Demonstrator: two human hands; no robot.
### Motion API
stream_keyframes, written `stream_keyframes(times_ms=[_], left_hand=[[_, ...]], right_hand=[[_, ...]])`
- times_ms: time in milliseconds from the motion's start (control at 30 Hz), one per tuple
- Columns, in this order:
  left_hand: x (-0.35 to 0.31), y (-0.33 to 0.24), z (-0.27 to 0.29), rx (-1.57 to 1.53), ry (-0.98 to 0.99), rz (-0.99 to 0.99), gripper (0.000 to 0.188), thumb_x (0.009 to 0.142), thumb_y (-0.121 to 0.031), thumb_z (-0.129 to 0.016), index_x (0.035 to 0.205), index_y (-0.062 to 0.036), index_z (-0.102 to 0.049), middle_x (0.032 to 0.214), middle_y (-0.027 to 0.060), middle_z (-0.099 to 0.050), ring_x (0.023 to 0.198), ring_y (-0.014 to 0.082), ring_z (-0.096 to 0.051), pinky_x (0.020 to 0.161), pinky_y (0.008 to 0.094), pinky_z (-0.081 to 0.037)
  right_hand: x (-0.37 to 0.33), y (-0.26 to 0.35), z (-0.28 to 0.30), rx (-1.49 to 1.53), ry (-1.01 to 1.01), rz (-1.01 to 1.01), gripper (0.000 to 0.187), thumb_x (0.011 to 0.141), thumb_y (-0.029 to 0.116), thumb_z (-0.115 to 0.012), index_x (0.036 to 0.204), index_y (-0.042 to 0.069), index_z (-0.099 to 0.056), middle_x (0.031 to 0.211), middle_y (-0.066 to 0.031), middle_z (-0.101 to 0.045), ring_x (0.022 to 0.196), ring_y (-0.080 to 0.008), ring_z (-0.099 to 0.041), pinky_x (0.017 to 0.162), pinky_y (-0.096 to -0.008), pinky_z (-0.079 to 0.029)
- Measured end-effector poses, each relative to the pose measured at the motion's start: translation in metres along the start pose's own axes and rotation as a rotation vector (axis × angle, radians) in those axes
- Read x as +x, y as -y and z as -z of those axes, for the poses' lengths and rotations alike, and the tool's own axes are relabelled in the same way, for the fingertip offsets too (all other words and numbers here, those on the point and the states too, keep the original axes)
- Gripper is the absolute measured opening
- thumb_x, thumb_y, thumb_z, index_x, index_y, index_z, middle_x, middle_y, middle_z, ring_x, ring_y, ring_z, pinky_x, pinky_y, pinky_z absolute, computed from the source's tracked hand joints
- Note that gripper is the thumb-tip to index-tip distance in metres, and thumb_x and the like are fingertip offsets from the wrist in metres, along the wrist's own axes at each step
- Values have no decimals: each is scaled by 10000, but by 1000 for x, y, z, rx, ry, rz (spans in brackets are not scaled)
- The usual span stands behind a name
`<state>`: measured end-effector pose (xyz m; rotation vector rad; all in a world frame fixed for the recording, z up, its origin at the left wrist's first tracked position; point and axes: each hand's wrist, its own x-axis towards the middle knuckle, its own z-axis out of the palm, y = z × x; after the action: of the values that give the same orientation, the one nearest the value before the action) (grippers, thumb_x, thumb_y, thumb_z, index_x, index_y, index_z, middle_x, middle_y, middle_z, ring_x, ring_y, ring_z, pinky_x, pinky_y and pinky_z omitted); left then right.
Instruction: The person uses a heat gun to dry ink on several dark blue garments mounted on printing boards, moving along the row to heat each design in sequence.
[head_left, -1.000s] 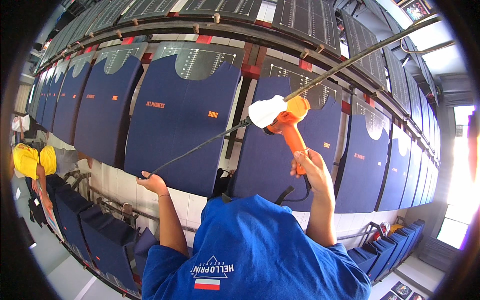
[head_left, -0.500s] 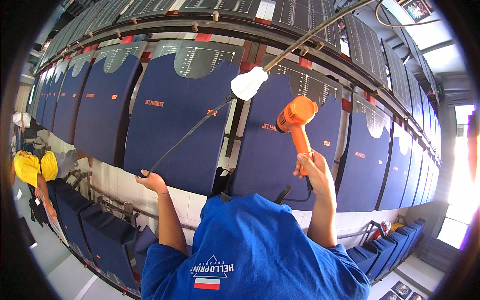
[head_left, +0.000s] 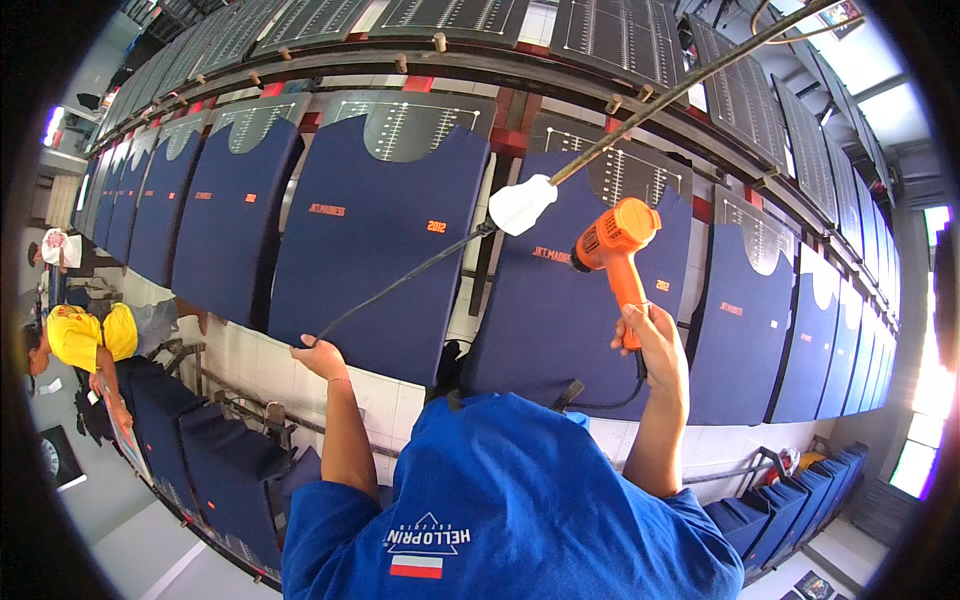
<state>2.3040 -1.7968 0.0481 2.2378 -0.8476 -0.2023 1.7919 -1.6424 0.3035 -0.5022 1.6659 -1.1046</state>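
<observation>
My right hand (head_left: 655, 345) is wrapped round the handle of an orange heat gun (head_left: 622, 232), held over a navy shirt panel (head_left: 530, 335) on a dark printing board. The gun's nozzle points left, close to small orange print on that panel. A thin black cable (head_left: 400, 282) runs up from my left hand (head_left: 320, 358) to a white plug connector (head_left: 522, 205) at the lower end of a long rod (head_left: 680, 92). My left fingers are closed on the cable beside the lower edge of another navy panel (head_left: 375, 235).
Rows of boards with navy fabric stretch left and right. Bare gridded boards (head_left: 445, 15) stand behind a dark rail (head_left: 345, 60). A person in a yellow shirt (head_left: 90, 335) works at the far left, by a lower row of navy-covered boards (head_left: 225, 440).
The whole view has shifted slightly right. The heat gun and my right hand have moved a little right and down along the panel. The white connector and rod end have swung down and right.
</observation>
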Motion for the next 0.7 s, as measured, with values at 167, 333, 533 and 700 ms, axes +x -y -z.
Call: stream_keyframes(times_ms=[167, 333, 533, 700], left_hand=[[20, -7, 22, 5, 153, -40, 616, 1021, -302, -435, 1408, 149, -270, 1429, 356, -346, 1337, 459, -364, 1137, 486, -296], [114, 15, 38, 87, 95, -215, 614, 1021, -309, -440, 1402, 150, -293, 1420, 356, -357, 1351, 460, -334, 1134, 510, -272], [323, 25, 48, 26, -65, -445, 586, 1045, -345, -347, 1375, 139, -364, 1393, 332, -420, 1322, 464, -369, 1118, 523, -280], [478, 19, 38, 42, -140, -445, 496, 1041, -282, -374, 1314, 126, -443, 1346, 331, -455, 1264, 457, -419, 1075, 514, -319]], right_hand=[[-5, -4, -7, 24, -66, 11, 307, 948, 325, -593, 987, 20, -580, 732, -32, -595, 625, -116, -609, 542, -233, -453], [-23, -10, -42, 116, -147, 2, 388, 956, 337, -591, 1129, -10, -569, 733, -36, -591, 629, -133, -617, 539, -239, -455], [-50, -9, -175, 205, -113, 11, 434, 960, 332, -578, 1205, -26, -550, 742, -54, -594, 628, -151, -620, 526, -240, -455], [-55, -1, -316, 317, 48, -15, 436, 952, 319, -577, 1208, -33, -548, 755, -69, -609, 623, -146, -614, 528, -244, -457]])
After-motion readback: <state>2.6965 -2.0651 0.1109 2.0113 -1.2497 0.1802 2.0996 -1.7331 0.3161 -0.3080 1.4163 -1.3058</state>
